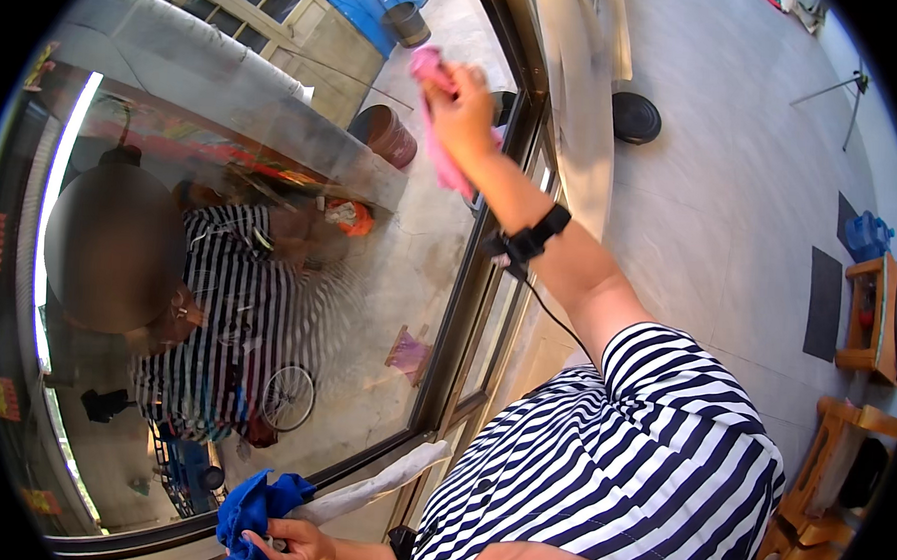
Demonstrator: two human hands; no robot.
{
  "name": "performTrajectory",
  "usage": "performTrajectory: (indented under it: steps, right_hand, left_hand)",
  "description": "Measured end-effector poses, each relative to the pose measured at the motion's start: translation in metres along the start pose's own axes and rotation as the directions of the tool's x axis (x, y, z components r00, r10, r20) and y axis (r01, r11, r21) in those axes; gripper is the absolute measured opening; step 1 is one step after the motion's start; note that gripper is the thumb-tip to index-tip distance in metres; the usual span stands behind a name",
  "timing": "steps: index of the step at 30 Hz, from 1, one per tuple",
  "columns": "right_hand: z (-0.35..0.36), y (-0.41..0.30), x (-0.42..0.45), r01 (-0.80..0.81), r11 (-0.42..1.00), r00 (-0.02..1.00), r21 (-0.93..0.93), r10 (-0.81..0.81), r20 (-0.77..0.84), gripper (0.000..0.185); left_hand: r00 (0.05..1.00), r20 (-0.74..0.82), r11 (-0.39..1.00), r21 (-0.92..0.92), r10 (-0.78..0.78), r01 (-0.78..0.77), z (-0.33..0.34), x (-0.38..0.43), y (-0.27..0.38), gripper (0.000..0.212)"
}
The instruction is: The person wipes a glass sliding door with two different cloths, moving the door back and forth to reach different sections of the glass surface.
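My right hand (463, 112) grips a crumpled pink cloth (453, 171) in front of a window pane (388, 277), at the upper part of the picture. The hand is slightly blurred, and I cannot tell whether the cloth touches the glass. At the lower left, my left hand (294, 543) holds a bunched blue cloth (258, 504) beside the dark window frame (366, 456). Something small and greyish shows between its fingers. A black strap with a device (529, 235) and a cable is around my right wrist.
Beyond or mirrored in the glass are a bucket (387, 135), a bicycle wheel (289, 398) and a striped-shirt reflection (229, 308). A pale curtain (580, 98) hangs beside the frame. On the floor lies a black round object (636, 118); wooden furniture (871, 321) stands right.
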State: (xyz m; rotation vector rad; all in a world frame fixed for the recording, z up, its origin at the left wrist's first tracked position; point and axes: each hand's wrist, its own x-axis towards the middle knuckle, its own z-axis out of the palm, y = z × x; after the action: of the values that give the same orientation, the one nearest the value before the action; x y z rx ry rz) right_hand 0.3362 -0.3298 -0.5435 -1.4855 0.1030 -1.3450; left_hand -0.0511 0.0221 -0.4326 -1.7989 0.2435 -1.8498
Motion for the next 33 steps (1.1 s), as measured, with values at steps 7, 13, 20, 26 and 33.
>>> performTrajectory:
  steps: [7, 13, 20, 26, 33]
  right_hand:
    - [-0.051, -0.123, -0.097, 0.235, 0.922, 0.901, 0.308, -0.325, 0.286, 0.038]
    - [-0.066, -0.147, -0.138, 0.293, 0.809, 0.784, 0.510, -0.508, 0.356, 0.027]
    - [-0.033, -0.086, -0.049, 0.182, 0.929, 0.947, 0.322, -0.254, 0.198, 0.031]
    - [-0.005, 0.027, 0.035, -0.173, 0.982, 0.984, 0.070, 0.170, 0.053, 0.025]
    - [-0.004, 0.143, 0.109, -0.325, 0.944, 0.943, 0.054, 0.318, 0.102, 0.025]
  left_hand:
    - [0.997, 0.071, 1.000, -0.015, 0.012, -0.011, 0.001, 0.013, 0.005, 0.019]
    - [0.998, 0.058, 0.997, -0.070, 0.018, -0.014, 0.003, 0.012, 0.000, 0.021]
    - [0.997, 0.065, 0.998, -0.034, 0.045, -0.043, 0.000, 0.018, 0.004, 0.020]
    - [0.998, 0.015, 0.998, 0.020, 0.054, -0.054, 0.006, 0.006, 0.002, 0.021]
    - [1.000, 0.023, 0.996, 0.094, -0.013, 0.011, 0.001, -0.001, 0.003, 0.023]
